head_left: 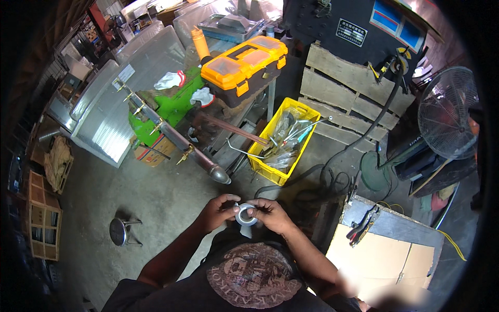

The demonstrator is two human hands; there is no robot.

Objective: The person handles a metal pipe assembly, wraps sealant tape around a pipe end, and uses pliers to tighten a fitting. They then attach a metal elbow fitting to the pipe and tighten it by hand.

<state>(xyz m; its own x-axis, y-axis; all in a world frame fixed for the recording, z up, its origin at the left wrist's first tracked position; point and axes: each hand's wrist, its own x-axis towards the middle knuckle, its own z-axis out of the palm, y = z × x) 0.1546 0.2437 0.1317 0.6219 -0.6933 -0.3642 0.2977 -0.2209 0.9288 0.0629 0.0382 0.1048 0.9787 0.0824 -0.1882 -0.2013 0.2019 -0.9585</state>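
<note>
The left hand [221, 213] pinches the left rim of a silvery grey ring [245, 222] between thumb and fingers, while the right hand [274, 216] grips its right side with the thumb laid over the opening; the undersides of both hands are hidden, so how the remaining fingers sit cannot be told. The ring is held in front of the person's shirt [254, 273], low in the middle of the view. It looks round and smooth, with a broad pale band about a darker hole, and a pale strip [246, 232] hangs beneath it; whether it is metal or a wound roll is hard to make out. Beyond, a metal pipe [169, 131] with brass-coloured fittings slants toward the hands, its rounded end nearest them. The yellow crate [267, 177] holds a tangle of rods and clear wrappings, too jumbled to separate. To the right, pliers [358, 232] lie by a cardboard sheet [340, 257], whose lower edge is lost in a blurred patch. At the far right, the dark rim crowds a fan [448, 112].
</note>
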